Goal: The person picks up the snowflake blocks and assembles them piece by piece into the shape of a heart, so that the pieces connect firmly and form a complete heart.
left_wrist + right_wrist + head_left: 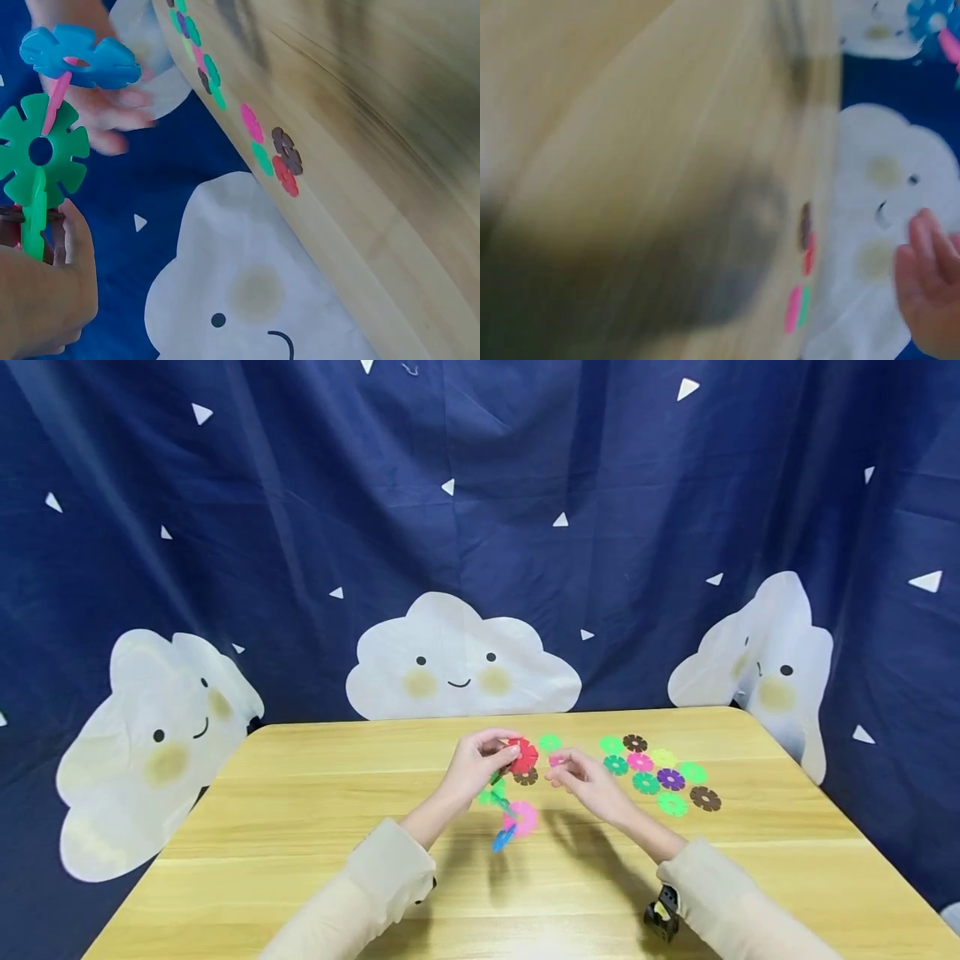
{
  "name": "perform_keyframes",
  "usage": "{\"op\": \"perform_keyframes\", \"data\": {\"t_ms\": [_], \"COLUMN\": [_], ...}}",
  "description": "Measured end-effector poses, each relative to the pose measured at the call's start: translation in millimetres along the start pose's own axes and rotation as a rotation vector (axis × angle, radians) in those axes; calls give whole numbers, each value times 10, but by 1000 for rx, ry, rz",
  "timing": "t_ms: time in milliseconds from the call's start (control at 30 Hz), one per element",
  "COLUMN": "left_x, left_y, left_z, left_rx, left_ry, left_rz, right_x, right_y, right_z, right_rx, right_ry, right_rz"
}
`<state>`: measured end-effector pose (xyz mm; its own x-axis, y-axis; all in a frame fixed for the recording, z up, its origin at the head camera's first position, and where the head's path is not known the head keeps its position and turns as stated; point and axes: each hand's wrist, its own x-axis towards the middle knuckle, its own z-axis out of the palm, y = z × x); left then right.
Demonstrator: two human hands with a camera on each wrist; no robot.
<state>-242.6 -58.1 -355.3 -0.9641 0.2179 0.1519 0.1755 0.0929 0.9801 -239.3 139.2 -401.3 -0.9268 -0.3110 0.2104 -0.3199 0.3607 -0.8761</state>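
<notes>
My left hand (480, 764) pinches one end of a chain of slotted, flower-shaped plastic discs. Down from the fingers the chain shows a brown disc edge, green discs (41, 154), a pink disc (522, 819) and a blue disc (82, 56) at the free end. To its right, my right hand (588, 783) hovers over the table with its fingers loosely bent, apart from the chain. No disc shows between its fingers in the right wrist view. Beyond the hands, a red disc (285, 176) and a brown disc (286, 150) lie close together.
On the wooden table (300, 827), several loose discs lie to the right, including a purple disc (671, 779) and a yellow disc (663, 758). A green disc (550, 742) lies beyond the hands. A dark blue curtain (480, 552) with clouds hangs behind the table.
</notes>
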Motion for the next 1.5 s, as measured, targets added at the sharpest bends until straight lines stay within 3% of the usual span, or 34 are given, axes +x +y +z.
{"op": "perform_keyframes", "data": {"t_ms": [200,500,1033,1233,1367,1500], "left_x": [-10,-11,-19,-26,-24,-25], "left_y": [1,-4,2,-13,-11,7], "left_z": [-25,-57,-75,-91,-85,-57], "left_rx": [-44,-22,-51,-59,-51,-60], "left_ry": [-7,-15,-5,2,0,-23], "left_rz": [-21,-27,-30,-41,-42,-33], "right_x": [134,229,231,161,131,112], "right_y": [231,298,293,213,161,153], "right_z": [56,186,184,162,191,245], "right_rx": [-221,-376,-468,-445,-547,-692], "right_ry": [-242,-415,-463,-464,-407,-399], "right_rz": [28,-23,-24,-100,-156,-121]}}
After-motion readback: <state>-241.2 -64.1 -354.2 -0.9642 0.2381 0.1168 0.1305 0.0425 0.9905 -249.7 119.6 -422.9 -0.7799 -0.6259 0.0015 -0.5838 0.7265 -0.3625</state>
